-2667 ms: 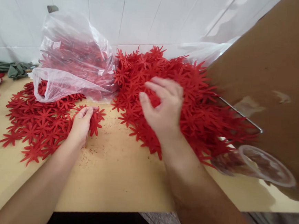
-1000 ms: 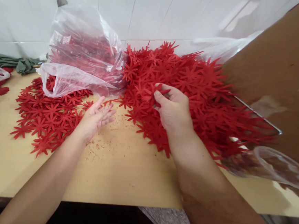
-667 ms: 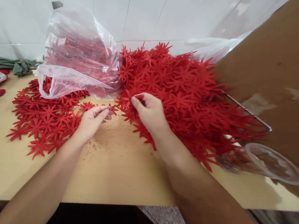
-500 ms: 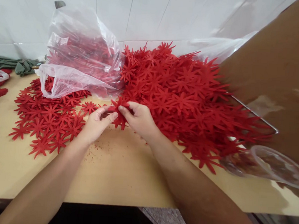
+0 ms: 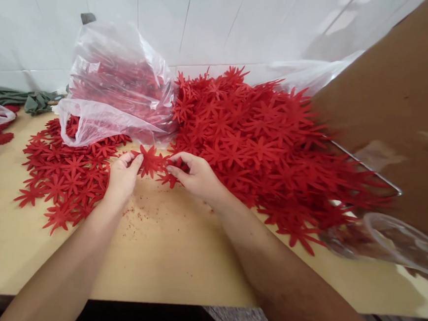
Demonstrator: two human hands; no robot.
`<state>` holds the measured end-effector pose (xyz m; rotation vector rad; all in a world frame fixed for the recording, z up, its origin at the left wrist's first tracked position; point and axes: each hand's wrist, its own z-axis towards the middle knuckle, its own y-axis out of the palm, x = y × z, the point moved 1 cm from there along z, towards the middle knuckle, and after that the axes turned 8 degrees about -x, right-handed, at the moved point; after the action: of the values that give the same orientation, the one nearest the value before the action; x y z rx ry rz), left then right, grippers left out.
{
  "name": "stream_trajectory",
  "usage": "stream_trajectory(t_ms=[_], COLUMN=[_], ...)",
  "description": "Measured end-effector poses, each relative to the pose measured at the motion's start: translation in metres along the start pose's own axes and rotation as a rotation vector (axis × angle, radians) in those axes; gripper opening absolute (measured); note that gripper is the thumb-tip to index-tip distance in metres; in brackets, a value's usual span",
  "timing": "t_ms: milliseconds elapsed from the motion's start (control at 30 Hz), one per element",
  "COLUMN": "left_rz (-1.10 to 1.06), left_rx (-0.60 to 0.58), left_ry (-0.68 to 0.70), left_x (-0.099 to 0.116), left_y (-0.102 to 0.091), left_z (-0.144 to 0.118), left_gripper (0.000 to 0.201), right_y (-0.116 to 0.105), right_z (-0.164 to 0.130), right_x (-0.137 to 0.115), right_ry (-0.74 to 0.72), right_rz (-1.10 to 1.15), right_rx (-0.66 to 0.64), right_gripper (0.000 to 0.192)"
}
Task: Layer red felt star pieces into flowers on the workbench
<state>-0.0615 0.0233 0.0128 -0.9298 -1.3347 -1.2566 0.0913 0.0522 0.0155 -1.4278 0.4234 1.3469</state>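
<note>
My left hand pinches a red flower-shaped cutout by its left petals, just above the table. To its right my right hand has thumb and forefinger closed on another red flower cutout, whose petals partly hide behind the fingers. The two cutouts lie close together, and I cannot tell whether their petals touch. A spread of similar red flowers lies beside my left hand. Behind and right of my right hand rises a large heap of red flowers.
A clear plastic bag full of red pieces stands at the back. On the right are a leaning brown board, a thin metal rod and a clear plastic container. Green cloth lies far left. Red crumbs dot the table.
My hands were together over one bunched flower; now they have drawn apart, the left hand moving left with one cutout. The right hand keeps hold of another. The view has shifted slightly.
</note>
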Motion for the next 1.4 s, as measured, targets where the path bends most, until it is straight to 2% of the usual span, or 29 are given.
stream_trajectory(t_ms=[67, 167, 233, 333, 433, 567, 700, 900, 1033, 1267, 1400], left_rz=[-0.01, 0.019, 0.049, 0.126, 0.196, 0.151, 0.105, 0.067, 0.116, 0.017, 0.069], left_rx=[-0.003, -0.06, -0.094, -0.095, -0.107, -0.164, -0.272, -0.231, -0.246, -0.297, -0.251], left_ry=[-0.031, -0.022, -0.019, -0.031, -0.036, -0.054, -0.036, -0.036, -0.029, -0.153, -0.139], left_x=[0.0, 0.001, 0.001, 0.001, -0.001, -0.004, -0.004, -0.005, -0.004, 0.004, 0.003], left_y=[-0.001, 0.002, 0.006, 0.009, 0.009, 0.01, 0.015, 0.013, 0.01, 0.012, 0.012], left_z=[0.001, 0.0, -0.002, -0.004, -0.005, -0.006, -0.007, -0.004, -0.004, -0.009, -0.007], left_gripper=[0.017, 0.018, 0.019, 0.024, 0.032, 0.031, 0.027, 0.027, 0.026, 0.032, 0.021], right_y=[0.0, 0.0, 0.0, 0.001, 0.005, 0.011, 0.006, 0.005, 0.01, 0.007, 0.002], right_z=[0.0, -0.001, -0.002, -0.002, -0.001, 0.001, 0.002, -0.002, 0.0, 0.003, 0.004], right_x=[0.001, -0.003, -0.007, -0.01, -0.01, -0.007, -0.007, -0.014, -0.011, -0.006, -0.008], right_ry=[-0.01, -0.109, -0.135, -0.078, -0.02, 0.004, 0.053, 0.068, 0.061, 0.089, 0.107], right_rz=[-0.03, -0.062, 0.008, 0.29, 0.474, 0.537, 0.617, 0.685, 0.686, 0.715, 0.64], right_rx=[-0.015, -0.094, -0.106, -0.133, -0.165, -0.119, -0.055, -0.182, -0.096, 0.06, 0.148], right_gripper=[0.013, 0.019, 0.028, 0.035, 0.031, 0.021, 0.016, 0.022, 0.026, 0.034, 0.032])
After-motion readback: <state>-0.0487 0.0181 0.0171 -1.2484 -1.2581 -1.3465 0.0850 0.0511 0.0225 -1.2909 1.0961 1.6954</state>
